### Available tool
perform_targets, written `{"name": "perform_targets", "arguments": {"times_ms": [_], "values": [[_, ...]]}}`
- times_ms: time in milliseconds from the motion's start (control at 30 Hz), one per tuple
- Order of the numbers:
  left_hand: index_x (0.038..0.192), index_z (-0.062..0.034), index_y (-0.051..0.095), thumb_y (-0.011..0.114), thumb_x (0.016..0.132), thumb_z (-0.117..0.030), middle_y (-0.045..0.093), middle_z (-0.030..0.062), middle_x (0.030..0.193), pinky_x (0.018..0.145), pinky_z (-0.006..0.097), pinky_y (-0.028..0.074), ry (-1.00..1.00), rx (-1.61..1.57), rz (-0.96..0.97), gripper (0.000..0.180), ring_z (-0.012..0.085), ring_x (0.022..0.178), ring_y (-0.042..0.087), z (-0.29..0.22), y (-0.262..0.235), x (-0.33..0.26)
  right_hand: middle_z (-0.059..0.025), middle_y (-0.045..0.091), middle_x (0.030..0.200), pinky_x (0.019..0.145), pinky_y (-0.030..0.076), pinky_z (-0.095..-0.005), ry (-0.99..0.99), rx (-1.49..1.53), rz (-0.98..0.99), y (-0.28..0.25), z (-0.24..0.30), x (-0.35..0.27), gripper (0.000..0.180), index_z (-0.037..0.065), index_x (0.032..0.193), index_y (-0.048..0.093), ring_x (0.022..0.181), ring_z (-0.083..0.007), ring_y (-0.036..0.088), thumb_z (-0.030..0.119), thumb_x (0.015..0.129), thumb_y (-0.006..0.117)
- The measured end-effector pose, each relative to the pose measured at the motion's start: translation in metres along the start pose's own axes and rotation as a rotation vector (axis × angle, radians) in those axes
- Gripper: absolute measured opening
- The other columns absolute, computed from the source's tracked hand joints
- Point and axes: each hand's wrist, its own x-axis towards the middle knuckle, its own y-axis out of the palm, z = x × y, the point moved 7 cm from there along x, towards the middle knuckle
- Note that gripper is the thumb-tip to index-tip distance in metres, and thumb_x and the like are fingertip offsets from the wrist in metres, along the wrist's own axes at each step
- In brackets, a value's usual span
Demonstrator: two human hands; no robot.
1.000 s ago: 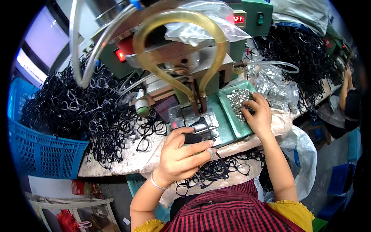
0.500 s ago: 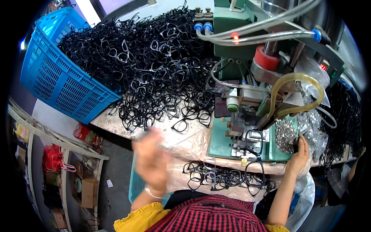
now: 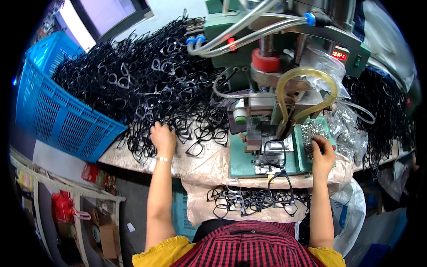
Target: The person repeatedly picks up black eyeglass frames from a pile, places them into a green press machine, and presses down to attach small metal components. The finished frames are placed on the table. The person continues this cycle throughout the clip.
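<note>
Black frames (image 3: 147,89) under left hand (image 3: 163,139) (fingers buried); right hand (image 3: 322,153) apart

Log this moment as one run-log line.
left hand: on heap of black eyeglass frames | right hand: in small metal parts | green press machine: one frame on bed | blue basket: left

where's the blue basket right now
In the head view the blue basket sits at the far left of the bench, tilted beside the heap of black eyeglass frames the left hand touches.
</note>
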Motion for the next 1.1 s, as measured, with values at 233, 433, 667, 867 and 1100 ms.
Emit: {"name": "perform_targets", "arguments": {"times_ms": [233,433,667,867,1100], "values": [[0.079,-0.0005,0.064,0.064,0.095,-0.024,0.065,0.0175,0.081,0.065,0.046,0.047,0.09,-0.386,-0.312,0.028,0.0395,0.073,0.06,0.013,-0.059,0.031,-0.009,0.069,0.095,0.085,0.048,-0.0291,-0.109,-0.377,-0.183,-0.108,-0.003,-0.056,0.012,-0.004,0.098,0.069,0.091,-0.0178,0.064,-0.005,0.087,0.065],[0.098,0.0009,0.067,0.062,0.098,-0.015,0.07,0.0134,0.104,0.077,0.037,0.05,0.277,-0.687,-0.507,0.017,0.0293,0.083,0.063,-0.042,-0.127,0.041,-0.0105,0.069,0.093,0.084,0.048,-0.0281,-0.149,-0.107,0.119,-0.032,0.084,-0.033,0.013,-0.002,0.093,0.071,0.091,-0.0194,0.064,-0.005,0.081,0.067],[0.093,-0.001,0.068,0.073,0.087,-0.011,0.067,0.0141,0.113,0.076,0.039,0.048,0.566,-0.426,-0.693,0.012,0.0309,0.088,0.061,-0.086,-0.115,0.003,-0.006,0.066,0.101,0.085,0.049,-0.0255,-0.014,0.399,0.183,0.069,0.105,-0.008,0.039,-0.004,0.117,0.058,0.091,-0.0117,0.063,-0.002,0.08,0.072],[0.104,0.0051,0.066,0.052,0.104,-0.012,0.069,0.0128,0.113,0.078,0.027,0.051,0.375,-0.906,-0.507,0.022,0.0181,0.092,0.065,-0.077,-0.15,0.011,-0.0048,0.068,0.098,0.087,0.047,-0.0235,0.11,0.518,0.292,0.076,0.105,-0.013,0.049,-0.003,0.127,0.053,0.089,-0.0083,0.062,-0.003,0.081,0.071],[0.1,0.0088,0.062,0.048,0.099,-0.011,0.07,0.0224,0.105,0.075,0.037,0.058,0.889,-0.974,-0.448,0.024,0.03,0.091,0.07,-0.139,-0.251,-0.119,-0.0117,0.068,0.11,0.094,0.047,-0.0292,0.137,0.66,0.265,0.07,0.135,-0.03,0.051,-0.004,0.131,0.048,0.1,-0.0155,0.065,-0.004,0.084,0.067]]}}
